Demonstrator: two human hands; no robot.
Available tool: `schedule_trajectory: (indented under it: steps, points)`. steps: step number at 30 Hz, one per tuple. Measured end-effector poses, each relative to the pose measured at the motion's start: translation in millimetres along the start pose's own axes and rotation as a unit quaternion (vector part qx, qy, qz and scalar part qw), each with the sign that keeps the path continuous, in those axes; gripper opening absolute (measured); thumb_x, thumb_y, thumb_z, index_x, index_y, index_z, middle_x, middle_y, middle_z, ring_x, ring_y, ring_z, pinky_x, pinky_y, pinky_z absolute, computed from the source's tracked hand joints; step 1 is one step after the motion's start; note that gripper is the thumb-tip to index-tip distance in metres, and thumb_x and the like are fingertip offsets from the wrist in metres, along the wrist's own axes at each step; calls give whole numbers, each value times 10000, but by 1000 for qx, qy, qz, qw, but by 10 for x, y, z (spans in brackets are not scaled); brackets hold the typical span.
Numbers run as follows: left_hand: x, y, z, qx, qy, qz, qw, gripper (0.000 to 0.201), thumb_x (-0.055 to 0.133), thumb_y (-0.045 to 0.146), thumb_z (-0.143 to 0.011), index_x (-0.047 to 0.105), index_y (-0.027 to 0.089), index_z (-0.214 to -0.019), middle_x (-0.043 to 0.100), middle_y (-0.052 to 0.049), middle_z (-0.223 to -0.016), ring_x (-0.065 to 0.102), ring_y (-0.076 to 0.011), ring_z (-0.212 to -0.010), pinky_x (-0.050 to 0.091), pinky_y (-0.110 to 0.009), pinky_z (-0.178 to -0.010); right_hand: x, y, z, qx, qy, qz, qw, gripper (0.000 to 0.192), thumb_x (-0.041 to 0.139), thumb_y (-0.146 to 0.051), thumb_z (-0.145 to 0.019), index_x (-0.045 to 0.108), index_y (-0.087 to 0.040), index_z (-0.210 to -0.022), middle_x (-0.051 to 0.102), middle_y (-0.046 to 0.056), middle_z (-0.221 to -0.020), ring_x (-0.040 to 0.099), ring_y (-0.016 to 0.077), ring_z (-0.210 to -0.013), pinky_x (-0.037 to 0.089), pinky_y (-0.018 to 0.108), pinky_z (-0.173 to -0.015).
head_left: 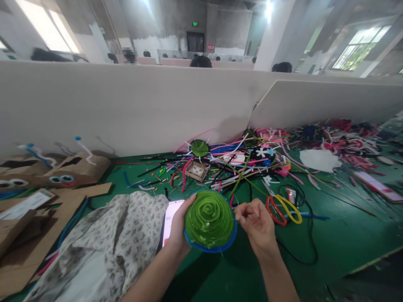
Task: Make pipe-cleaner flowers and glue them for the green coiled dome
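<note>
A green spiral dome (209,218), wound in coils with a blue rim round its lower edge, is held up over the table. My left hand (181,230) is closed on its left side, the thumb on the near face and the other fingers hidden behind. At the dome's right edge, my right hand (257,224) is pinched with its fingertips close to the blue rim. Whatever lies between those fingertips is too small to make out. A phone (171,218) with a lit screen lies partly behind my left hand. Scissors (283,209) with red and yellow handles lie right of my right hand.
Pipe cleaners (231,161) in many colours cover the back of the green table (343,239). A floral cloth (126,226) and cardboard boxes (82,167) with stick-on eyes are at left. A second phone (378,184) lies at right. A white partition (126,105) stands behind.
</note>
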State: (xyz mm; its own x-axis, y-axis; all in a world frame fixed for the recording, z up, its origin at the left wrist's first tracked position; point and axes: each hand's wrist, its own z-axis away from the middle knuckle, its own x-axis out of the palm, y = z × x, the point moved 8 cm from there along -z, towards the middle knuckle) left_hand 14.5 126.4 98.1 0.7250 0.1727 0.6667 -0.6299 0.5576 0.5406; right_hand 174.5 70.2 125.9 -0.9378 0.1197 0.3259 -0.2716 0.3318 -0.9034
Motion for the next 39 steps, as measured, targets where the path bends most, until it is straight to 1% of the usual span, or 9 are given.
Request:
schedule_trajectory:
  steps: [4, 8, 15, 20, 24, 27, 29, 34, 39]
  points:
    - [-6, -71, -48, -32, -11, -13, 999, 163, 628, 214, -802, 735, 105, -745, 766, -77, -731, 732, -233, -734, 577, -317, -753, -76, 13, -18, -5, 29, -23, 999, 369, 680, -242, -837, 314, -246, -792, 587, -28, -741, 526, 124, -733, 398, 252, -680]
    - [23, -63, -96, -18, -74, -99, 992, 161, 699, 247, -765, 752, 96, -782, 766, -83, -731, 722, -230, -694, 558, -276, -663, -191, -33, -18, -24, 45, 32, 998, 369, 663, -260, -849, 299, -251, -790, 587, -31, -749, 546, 130, -735, 412, 253, -663]
    - [19, 117, -89, 90, -101, -227, 964, 312, 706, 363, -801, 747, 149, -1025, 762, -74, -1019, 673, -262, -1008, 484, -291, -898, -220, -3, -29, -21, 1, 115, 993, 329, 628, -296, -869, 307, -254, -807, 606, -3, -772, 591, 149, -738, 462, 291, -663]
    - [145, 128, -2, 157, -142, -349, 913, 280, 605, 375, -877, 745, 176, -1016, 760, -43, -965, 655, -248, -931, 454, -260, -854, -258, -20, -27, 1, 12, 153, 988, 311, 613, -293, -883, 311, -253, -820, 607, 1, -803, 599, 141, -779, 477, 288, -703]
    - [238, 26, 17, 197, -175, -459, 848, 200, 633, 346, -855, 743, 213, -754, 680, -21, -668, 600, -214, -690, 391, -226, -675, -258, 25, -25, 54, 2, 193, 980, 306, 610, -326, -886, 320, -254, -818, 622, -4, -813, 622, 140, -816, 503, 299, -769]
    - [243, -60, -22, 195, -189, -484, 832, 191, 659, 333, -835, 724, 220, -695, 659, -22, -642, 577, -201, -639, 369, -223, -629, -255, 28, -52, 51, 6, 149, 988, 344, 660, -349, -846, 332, -253, -808, 640, -15, -789, 639, 142, -777, 522, 299, -747]
    - [218, -102, -60, 168, -194, -465, 847, 207, 630, 358, -855, 740, 205, -769, 712, -33, -738, 615, -215, -716, 412, -225, -660, -311, 11, -77, 38, 35, 119, 992, 355, 695, -340, -817, 352, -250, -808, 661, -13, -787, 654, 149, -776, 533, 301, -736]
    - [45, -63, -171, 53, -122, -257, 957, 281, 686, 354, -817, 738, 149, -1002, 771, -67, -921, 701, -241, -841, 513, -294, -816, -499, 42, -99, 67, 108, 94, 987, 311, 738, -323, -782, 448, -231, -842, 735, 39, -843, 704, 185, -815, 572, 333, -767]
    - [-52, 18, -217, -1, -43, -79, 996, 233, 659, 229, -813, 736, 100, -991, 781, -97, -842, 738, -254, -833, 561, -329, -840, -519, 61, -100, 80, 110, 115, 984, 311, 729, -371, -784, 564, -201, -986, 746, 107, -975, 720, 216, -826, 594, 392, -797]
